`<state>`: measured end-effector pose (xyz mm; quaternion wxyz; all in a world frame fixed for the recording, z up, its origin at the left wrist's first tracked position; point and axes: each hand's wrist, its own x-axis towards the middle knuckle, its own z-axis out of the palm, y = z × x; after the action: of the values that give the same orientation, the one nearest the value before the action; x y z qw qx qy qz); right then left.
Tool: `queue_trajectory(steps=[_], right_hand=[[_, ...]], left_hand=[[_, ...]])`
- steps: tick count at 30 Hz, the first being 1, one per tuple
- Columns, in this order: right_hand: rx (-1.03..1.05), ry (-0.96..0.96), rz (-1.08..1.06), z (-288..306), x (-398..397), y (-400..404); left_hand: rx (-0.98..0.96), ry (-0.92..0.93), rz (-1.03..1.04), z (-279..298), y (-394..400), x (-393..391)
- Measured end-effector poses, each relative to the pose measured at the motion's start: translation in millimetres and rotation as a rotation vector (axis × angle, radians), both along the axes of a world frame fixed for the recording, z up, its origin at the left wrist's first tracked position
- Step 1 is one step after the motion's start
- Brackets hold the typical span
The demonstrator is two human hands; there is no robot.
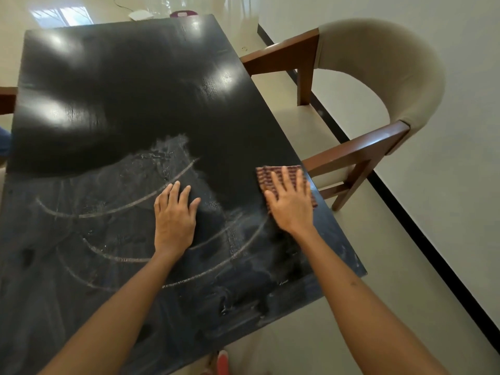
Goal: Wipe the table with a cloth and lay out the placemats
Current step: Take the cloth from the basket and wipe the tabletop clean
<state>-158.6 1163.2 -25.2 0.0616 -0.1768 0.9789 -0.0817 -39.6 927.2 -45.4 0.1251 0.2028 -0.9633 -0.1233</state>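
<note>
Fingers (290, 178) of the right hand (290, 204) lay straight and spread, pressing flat on a checked cloth (266, 175) by the right edge of the tabletop (108, 90). Left hand (174, 212) rested flat beside it, nearer mid-table, fingers straight, holding nothing. Curved pale wipe streaks (116, 209) crossed the near half of the dark surface. Beige-backed wooden chair (378, 85) stood off the right edge. No placemats in view.

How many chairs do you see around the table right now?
1 whole: a beige-backed chair beside the table's right edge. A brown wooden piece at the left edge may belong to a second chair, mostly out of frame.
</note>
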Motion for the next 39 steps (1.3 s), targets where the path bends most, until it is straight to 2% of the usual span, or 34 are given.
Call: queue_trajectory(steps=[3,7,10,16,21,24,30,33,36,39], right_hand=[[0.016,0.001,-0.134,-3,-5,35],[0.013,0.014,-0.206,-6,-4,34],[0.006,0.024,-0.137,-3,7,21],[-0.03,0.026,0.136,-2,71,-34],[-0.03,0.02,0.202,-8,73,-27],[-0.007,0.026,0.142,-7,61,-7],[0.016,0.022,-0.143,-7,33,61],[0.006,0.037,-0.229,-9,32,64],[0.008,0.032,-0.222,-6,42,52],[-0.02,0.029,-0.074,-2,71,29]], left_hand=[[0.004,0.007,0.001,0,0,1],[0.005,0.003,0.006,-1,1,0],[-0.001,-0.003,0.007,-1,1,-1],[0.018,-0.005,0.009,1,2,1],[0.041,0.011,0.003,1,0,1],[0.051,0.021,0.001,0,-1,1],[0.047,0.016,-0.003,1,0,0],[0.039,0.018,-0.002,0,1,0],[0.027,0.023,-0.008,1,2,0],[0.019,0.026,-0.009,1,2,0]])
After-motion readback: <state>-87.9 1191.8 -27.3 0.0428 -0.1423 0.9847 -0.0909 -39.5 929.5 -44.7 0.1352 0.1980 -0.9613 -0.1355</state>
